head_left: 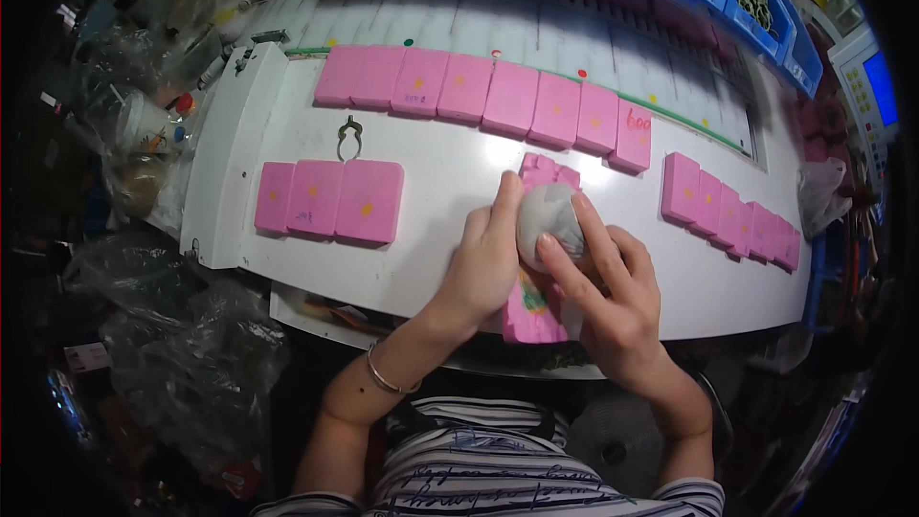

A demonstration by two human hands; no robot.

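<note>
My left hand grips the left side of a pink, rubbery mould with notched ends, its thumb and fingers pressed along the edge. On top of that mould sits a rounded grey-white pouch-like lump, its surface creased. The fingers of my right hand are closed around this lump and press it against the mould. A green smear shows on the pink surface below it. Both hands are over the front of the white table. Most of the mould's middle is hidden by the lump and fingers.
A row of pink blocks runs along the table's back. Three more pink blocks lie at left, near a green spring clamp. Several overlap at right. Blue bins stand at the far right; clear plastic bags hang at left.
</note>
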